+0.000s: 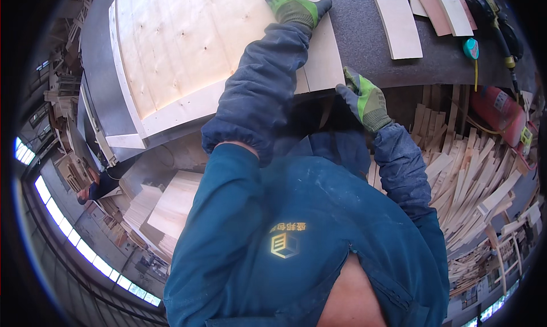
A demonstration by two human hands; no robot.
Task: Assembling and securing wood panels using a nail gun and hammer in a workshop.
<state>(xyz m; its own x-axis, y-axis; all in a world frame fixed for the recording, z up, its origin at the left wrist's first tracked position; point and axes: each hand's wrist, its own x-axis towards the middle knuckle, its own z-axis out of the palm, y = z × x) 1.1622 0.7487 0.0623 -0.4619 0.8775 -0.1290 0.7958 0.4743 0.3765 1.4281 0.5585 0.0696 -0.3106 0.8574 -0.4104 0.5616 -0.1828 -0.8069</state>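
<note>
A large pale plywood panel lies on the dark table, with narrow wooden strips along its left and near edges. Along its right side runs a wooden board. My left hand, in a green and grey glove, rests flat across the far part of this board, fingers pressed down and thumb spread to the right. At the board's near right corner is my right hand, in a matching glove. Its thumb lies at the near end and its curled fingers are against the right edge, gripping the corner.
Loose boards lie on the table's right side, near a teal tape measure and a dark power tool. Below right are a red machine and heaped wood strips. Plywood sheets are stacked lower left; another person is beyond.
</note>
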